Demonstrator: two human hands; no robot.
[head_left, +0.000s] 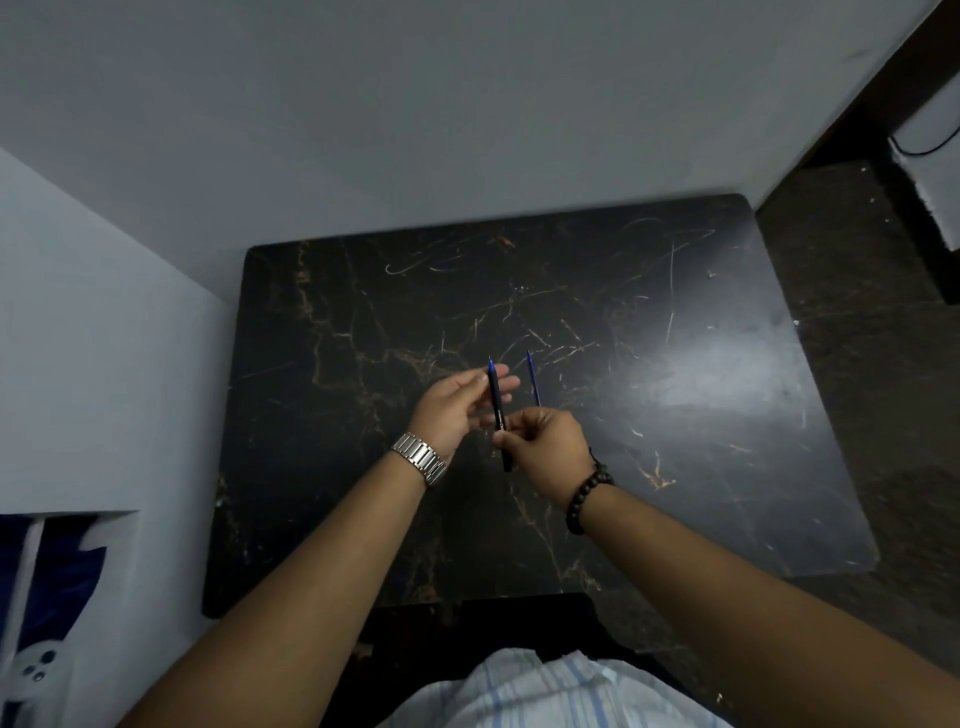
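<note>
A slim black pen barrel with a blue tip stands nearly upright above the black marble table. My right hand pinches its lower part between thumb and fingers. A thin blue refill also sticks up out of that hand, just right of the barrel. My left hand, with a metal watch on the wrist, sits behind the barrel's upper half. Its fingers are loosely extended beside the barrel; I cannot tell whether they touch it.
The table stands in a corner of white walls, at the back and on the left. Dark floor runs along its right side, with a white object and a black cable at the top right. Blue and white items lie at the lower left.
</note>
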